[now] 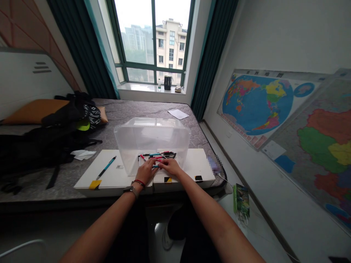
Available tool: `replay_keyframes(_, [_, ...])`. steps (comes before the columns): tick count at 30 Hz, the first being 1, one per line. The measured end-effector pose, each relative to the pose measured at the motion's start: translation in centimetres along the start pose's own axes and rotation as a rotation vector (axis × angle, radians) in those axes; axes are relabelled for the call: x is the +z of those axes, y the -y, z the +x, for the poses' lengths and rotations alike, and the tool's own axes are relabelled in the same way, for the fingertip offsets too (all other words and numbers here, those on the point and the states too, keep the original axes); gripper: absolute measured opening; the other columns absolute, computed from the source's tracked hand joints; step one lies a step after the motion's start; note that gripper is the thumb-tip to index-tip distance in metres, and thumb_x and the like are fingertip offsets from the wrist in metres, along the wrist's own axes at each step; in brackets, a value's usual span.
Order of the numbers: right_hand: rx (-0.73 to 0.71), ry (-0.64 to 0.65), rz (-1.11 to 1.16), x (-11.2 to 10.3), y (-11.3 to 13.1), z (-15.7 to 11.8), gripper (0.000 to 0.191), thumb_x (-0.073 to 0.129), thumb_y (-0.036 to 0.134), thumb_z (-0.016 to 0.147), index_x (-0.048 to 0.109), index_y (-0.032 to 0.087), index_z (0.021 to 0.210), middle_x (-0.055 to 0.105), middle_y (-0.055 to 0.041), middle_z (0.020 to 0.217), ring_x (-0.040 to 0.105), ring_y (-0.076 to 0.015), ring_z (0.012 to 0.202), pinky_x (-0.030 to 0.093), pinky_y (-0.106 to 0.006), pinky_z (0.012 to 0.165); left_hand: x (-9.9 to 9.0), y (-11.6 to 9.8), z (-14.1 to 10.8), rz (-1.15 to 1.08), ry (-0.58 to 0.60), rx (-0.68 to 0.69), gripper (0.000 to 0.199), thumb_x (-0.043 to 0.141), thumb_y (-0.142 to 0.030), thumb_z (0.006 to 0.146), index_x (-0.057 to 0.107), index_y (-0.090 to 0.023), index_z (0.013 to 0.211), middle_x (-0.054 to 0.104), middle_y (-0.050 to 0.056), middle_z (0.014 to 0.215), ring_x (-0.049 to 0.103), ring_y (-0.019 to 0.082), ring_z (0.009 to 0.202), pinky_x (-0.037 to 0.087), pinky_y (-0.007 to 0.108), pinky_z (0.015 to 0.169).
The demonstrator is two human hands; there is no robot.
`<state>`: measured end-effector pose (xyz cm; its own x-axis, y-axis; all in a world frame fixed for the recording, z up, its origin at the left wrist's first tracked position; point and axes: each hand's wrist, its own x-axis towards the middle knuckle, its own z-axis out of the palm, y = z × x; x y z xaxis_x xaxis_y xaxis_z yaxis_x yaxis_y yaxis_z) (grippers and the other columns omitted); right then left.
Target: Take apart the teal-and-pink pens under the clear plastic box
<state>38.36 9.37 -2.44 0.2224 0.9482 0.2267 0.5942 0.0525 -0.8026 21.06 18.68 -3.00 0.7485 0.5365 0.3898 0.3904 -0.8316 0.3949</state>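
Left hand (145, 171) and right hand (170, 166) rest half-open on a bunch of pens (161, 155), grip unclear, at the near foot of a clear bin (167, 135). Pens are light, stiff, slim: take each by the barrel.

Seen, yet unreadable: dark printed characters along the top margin of the wall world map (255, 104), too small and blurred; no other legible wording anywhere in view.

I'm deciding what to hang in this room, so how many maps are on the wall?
2. A world map hangs on the right-hand wall, and a second, colored map overlaps its right side and runs out of view. Others may lie beyond the picture.
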Motion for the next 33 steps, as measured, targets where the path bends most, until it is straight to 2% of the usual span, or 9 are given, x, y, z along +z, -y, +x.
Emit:
replay_keyframes(4, [0.016,-0.034,0.127,-0.1,-0.2,0.3,0.026,0.063,0.042,0.088,0.077,0.021,0.082,0.073,-0.0009,0.075,0.063,-0.0158,0.070,0.046,-0.025,0.069,0.3,0.4,0.0,-0.050,-0.043,-0.050,0.041,0.058,-0.050,0.091,0.054,-0.024,0.122,0.068,0.004,0.105,0.068,0.019,0.090,0.052,0.029,0.074])
replay_keyframes(7, [0.065,-0.139,0.247,-0.2,-0.4,0.6,0.027,0.064,0.042,0.086,0.075,0.018,0.083,0.071,-0.0024,0.074,0.063,-0.0159,0.070,0.048,-0.026,0.069,0.4,0.4,0.0,-0.035,-0.047,-0.090,0.048,0.059,-0.054,0.089,0.051,-0.023,0.126,0.069,0.005,0.105,0.068,0.020,0.087,0.052,0.029,0.072])
replay_keyframes(11, [0.204,-0.305,0.412,-0.3,-0.6,0.9,0.029,0.062,0.045,0.084,0.070,0.016,0.084,0.067,-0.0022,0.068,0.062,-0.0154,0.061,0.049,-0.025,0.057,0.6,0.5,0.0,-0.014,-0.038,-0.135,0.052,0.057,-0.052,0.090,0.045,-0.023,0.132,0.069,0.001,0.093,0.068,0.020,0.077,0.048,0.028,0.064])
replay_keyframes(14, [0.247,-0.358,0.478,0.0,-0.7,1.0,0.028,0.064,0.045,0.081,0.067,0.017,0.085,0.068,-0.0026,0.070,0.061,-0.0152,0.059,0.048,-0.024,0.050,0.6,0.4,0.1,-0.018,-0.045,-0.137,0.055,0.055,-0.047,0.093,0.039,-0.023,0.140,0.070,0.001,0.094,0.068,0.020,0.078,0.048,0.027,0.063])
replay_keyframes(19, [0.214,-0.323,0.424,0.2,-0.9,0.8,0.023,0.071,0.038,0.075,0.070,0.018,0.086,0.070,-0.0030,0.074,0.060,-0.0140,0.058,0.049,-0.025,0.054,0.3,0.2,0.2,0.013,-0.010,-0.138,0.055,0.051,-0.041,0.095,0.040,-0.028,0.148,0.072,0.004,0.107,0.069,0.020,0.083,0.049,0.027,0.068])
replay_keyframes(23, [0.181,-0.266,0.331,0.2,-1.1,0.8,0.019,0.074,0.031,0.074,0.073,0.018,0.088,0.073,-0.0034,0.079,0.065,-0.0161,0.069,0.052,-0.028,0.068,0.2,0.0,0.2,0.081,0.010,-0.140,0.056,0.050,-0.041,0.095,0.042,-0.027,0.149,0.072,0.007,0.109,0.069,0.021,0.088,0.049,0.027,0.070])
replay_keyframes(26, [0.141,-0.249,0.182,0.4,-1.1,0.7,0.013,0.073,0.022,0.074,0.075,0.020,0.087,0.075,-0.0033,0.086,0.067,-0.0177,0.078,0.052,-0.031,0.078,0.2,0.1,0.2,0.106,0.007,-0.127,0.053,0.047,-0.040,0.097,0.044,-0.027,0.148,0.073,0.007,0.109,0.069,0.021,0.089,0.049,0.027,0.070])
replay_keyframes(29, [0.121,-0.232,0.048,0.8,-0.9,0.5,0.015,0.072,0.017,0.076,0.076,0.023,0.088,0.076,-0.0021,0.087,0.068,-0.0187,0.079,0.052,-0.032,0.079,0.3,0.1,0.1,0.110,-0.002,-0.115,0.051,0.046,-0.040,0.097,0.047,-0.028,0.147,0.072,0.007,0.113,0.069,0.022,0.090,0.050,0.028,0.071])
replay_keyframes(33, [0.109,-0.245,-0.009,0.9,-0.7,0.4,0.018,0.071,0.014,0.077,0.076,0.025,0.089,0.076,-0.0017,0.090,0.069,-0.0192,0.081,0.053,-0.032,0.081,0.3,0.0,0.1,0.113,-0.004,-0.123,0.052,0.049,-0.041,0.096,0.047,-0.029,0.146,0.071,0.007,0.116,0.069,0.022,0.093,0.050,0.028,0.071])
